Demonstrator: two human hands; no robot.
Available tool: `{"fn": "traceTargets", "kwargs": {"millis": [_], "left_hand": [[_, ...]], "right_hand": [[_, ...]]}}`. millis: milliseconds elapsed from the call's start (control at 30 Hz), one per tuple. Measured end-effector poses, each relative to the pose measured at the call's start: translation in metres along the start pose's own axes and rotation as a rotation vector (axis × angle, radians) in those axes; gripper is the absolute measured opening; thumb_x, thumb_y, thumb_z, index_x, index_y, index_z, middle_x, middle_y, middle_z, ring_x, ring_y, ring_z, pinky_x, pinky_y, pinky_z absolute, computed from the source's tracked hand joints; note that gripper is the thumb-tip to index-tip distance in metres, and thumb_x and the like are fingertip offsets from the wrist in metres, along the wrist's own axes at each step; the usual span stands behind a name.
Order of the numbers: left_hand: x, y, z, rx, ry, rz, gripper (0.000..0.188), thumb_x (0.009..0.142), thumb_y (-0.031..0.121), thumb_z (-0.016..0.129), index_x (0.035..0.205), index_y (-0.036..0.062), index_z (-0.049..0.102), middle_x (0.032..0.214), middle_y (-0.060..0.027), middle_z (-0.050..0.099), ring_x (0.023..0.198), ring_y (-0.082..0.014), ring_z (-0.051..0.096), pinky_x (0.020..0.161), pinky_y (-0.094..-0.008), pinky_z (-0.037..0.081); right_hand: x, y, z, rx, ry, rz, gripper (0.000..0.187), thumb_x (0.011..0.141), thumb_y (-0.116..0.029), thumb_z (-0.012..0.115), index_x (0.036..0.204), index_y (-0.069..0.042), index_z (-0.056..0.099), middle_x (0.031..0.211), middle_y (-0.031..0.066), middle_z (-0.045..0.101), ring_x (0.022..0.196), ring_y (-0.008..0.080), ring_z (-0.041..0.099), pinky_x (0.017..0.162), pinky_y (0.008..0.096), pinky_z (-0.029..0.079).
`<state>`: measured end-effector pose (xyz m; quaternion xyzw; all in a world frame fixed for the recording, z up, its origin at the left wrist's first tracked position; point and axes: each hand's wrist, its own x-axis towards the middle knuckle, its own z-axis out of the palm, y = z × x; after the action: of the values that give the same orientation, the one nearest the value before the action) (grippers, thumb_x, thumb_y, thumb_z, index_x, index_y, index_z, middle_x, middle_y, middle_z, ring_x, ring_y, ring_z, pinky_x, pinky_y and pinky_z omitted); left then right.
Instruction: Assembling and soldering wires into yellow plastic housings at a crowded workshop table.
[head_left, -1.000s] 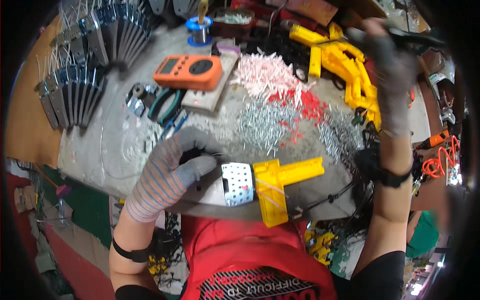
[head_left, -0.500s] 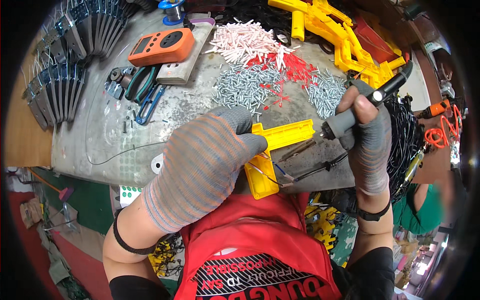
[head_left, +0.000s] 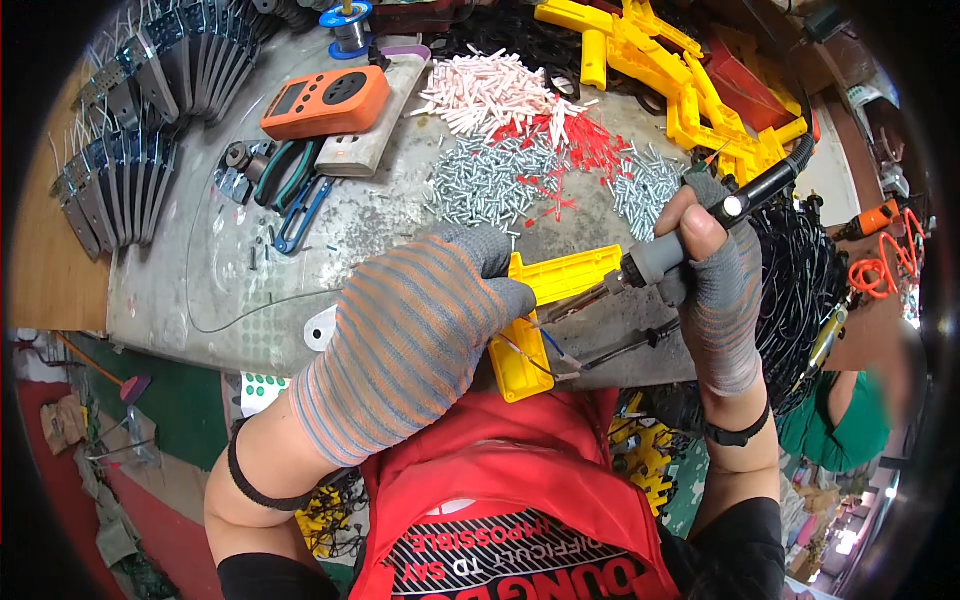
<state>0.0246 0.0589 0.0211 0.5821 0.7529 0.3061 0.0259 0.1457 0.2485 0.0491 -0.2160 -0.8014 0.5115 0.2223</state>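
Observation:
My left hand [head_left: 415, 325], in a grey-striped fingerless glove, pinches a yellow plastic housing [head_left: 572, 275] at the table's front edge. Thin white and blue wires [head_left: 555, 347] lie across the housing and lead to a black cable [head_left: 632, 346] on its right. The left fingertips hide where the wires begin. My right hand [head_left: 722, 300], gloved alike, is wrapped round a soldering iron [head_left: 657, 258] with a grey collar and black handle. Its slim tip points left and down, close to the housing and wires; whether it touches them I cannot tell.
Beyond my hands lie piles of screws [head_left: 490, 180], pale sleeves [head_left: 490, 90] and red pieces [head_left: 595, 145]. Yellow housings [head_left: 690, 95] are stacked at back right, near black cables [head_left: 800, 290]. An orange meter [head_left: 325, 103], pliers [head_left: 285, 175] and a solder spool [head_left: 348, 32] stand left.
My right hand has moved left with the soldering iron, bringing it nearer the yellow housing. The left hand keeps its hold on the housing, almost unmoved.

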Motion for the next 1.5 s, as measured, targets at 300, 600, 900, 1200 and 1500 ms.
{"fn": "traceTargets", "kwargs": {"millis": [300, 600, 900, 1200, 1500], "left_hand": [[0.001, 0.004, -0.003, -0.035, 0.001, -0.045, 0.016, 0.074, 0.001, 0.065, 0.087, 0.0091, 0.072, 0.074, -0.0096, 0.060, 0.064, -0.0265, 0.062, 0.054, -0.0347, 0.046], [-0.021, 0.010, -0.019, -0.064, 0.093, -0.063, 0.022, 0.064, -0.001, 0.070, 0.083, 0.0089, 0.068, 0.074, -0.0093, 0.058, 0.065, -0.0297, 0.059, 0.057, -0.0384, 0.045], [-0.021, 0.012, 0.000, -0.026, 0.022, -0.047, 0.023, 0.064, 0.000, 0.070, 0.085, 0.0096, 0.071, 0.079, -0.0109, 0.061, 0.075, -0.0330, 0.062, 0.063, -0.0401, 0.048], [-0.020, 0.013, -0.004, -0.029, -0.011, -0.067, 0.026, 0.065, -0.001, 0.070, 0.088, 0.0108, 0.071, 0.087, -0.0105, 0.065, 0.079, -0.0335, 0.063, 0.066, -0.0394, 0.050], [-0.014, 0.011, -0.002, -0.004, -0.013, -0.002, 0.016, 0.070, 0.007, 0.067, 0.085, 0.0123, 0.067, 0.078, -0.0079, 0.058, 0.067, -0.0311, 0.060, 0.055, -0.0415, 0.045]], "right_hand": [[0.001, 0.001, -0.001, 0.045, -0.018, 0.024, 0.041, 0.089, -0.045, 0.053, 0.080, -0.005, 0.055, 0.062, -0.0011, 0.050, 0.051, 0.0049, 0.041, 0.048, 0.0214, 0.027], [-0.011, -0.007, -0.012, 0.123, 0.007, 0.015, 0.035, 0.087, -0.040, 0.057, 0.082, -0.005, 0.057, 0.067, 0.0057, 0.062, 0.062, 0.0102, 0.056, 0.059, 0.0228, 0.042], [-0.019, 0.003, -0.002, 0.049, -0.057, 0.055, 0.042, 0.087, -0.046, 0.054, 0.081, -0.005, 0.054, 0.063, -0.0020, 0.049, 0.057, 0.0060, 0.043, 0.052, 0.0219, 0.029], [-0.020, 0.003, 0.001, 0.125, -0.049, 0.076, 0.039, 0.087, -0.044, 0.055, 0.082, -0.005, 0.055, 0.063, -0.0022, 0.050, 0.057, 0.0055, 0.042, 0.053, 0.0222, 0.029], [-0.016, 0.004, 0.005, 0.142, -0.019, 0.065, 0.041, 0.085, -0.046, 0.057, 0.081, -0.005, 0.055, 0.063, -0.0019, 0.051, 0.057, 0.0056, 0.042, 0.052, 0.0224, 0.029]]}}
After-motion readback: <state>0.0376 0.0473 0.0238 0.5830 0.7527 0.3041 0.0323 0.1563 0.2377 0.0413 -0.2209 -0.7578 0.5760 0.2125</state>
